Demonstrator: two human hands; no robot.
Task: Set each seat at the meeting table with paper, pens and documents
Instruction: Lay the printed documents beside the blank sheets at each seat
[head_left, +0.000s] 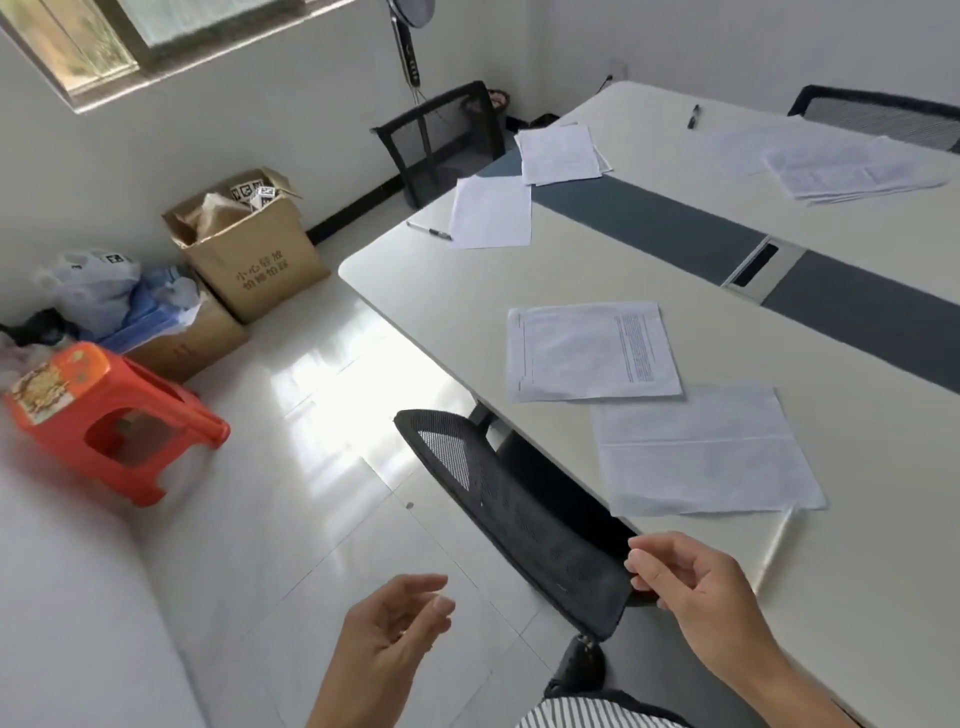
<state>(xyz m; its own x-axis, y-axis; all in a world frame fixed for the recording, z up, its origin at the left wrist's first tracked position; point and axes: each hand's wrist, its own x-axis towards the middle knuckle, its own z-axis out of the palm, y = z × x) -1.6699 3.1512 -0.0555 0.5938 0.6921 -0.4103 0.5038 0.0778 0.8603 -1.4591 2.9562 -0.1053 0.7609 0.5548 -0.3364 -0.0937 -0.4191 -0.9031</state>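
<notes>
Both of the person's hands hold nothing. The left hand (400, 618) hangs over the floor with its fingers loosely curled. The right hand (691, 587) is relaxed too, held at the near end of a black mesh chair (519, 514); I cannot tell whether its fingertips touch the chair back.

That chair is pushed in at the near seat of the white worktop (415, 291). At this seat lie a printed document (592, 351) and, just nearer and to the right, a plain sheet (706, 452), the two overlapping at a corner.

At the far-left seat a blank sheet (491, 213) lies with a pen (428, 231) just beside its left edge. Beyond it, a small stack of documents (561, 153) sits at the worktop's far end. Across the dark centre strip, more papers (831, 161) are spread out, with a dark pen (693, 117) lying apart from them on their left.

On the floor to the left are an orange stool (104, 415) and an open cardboard box (249, 249).
</notes>
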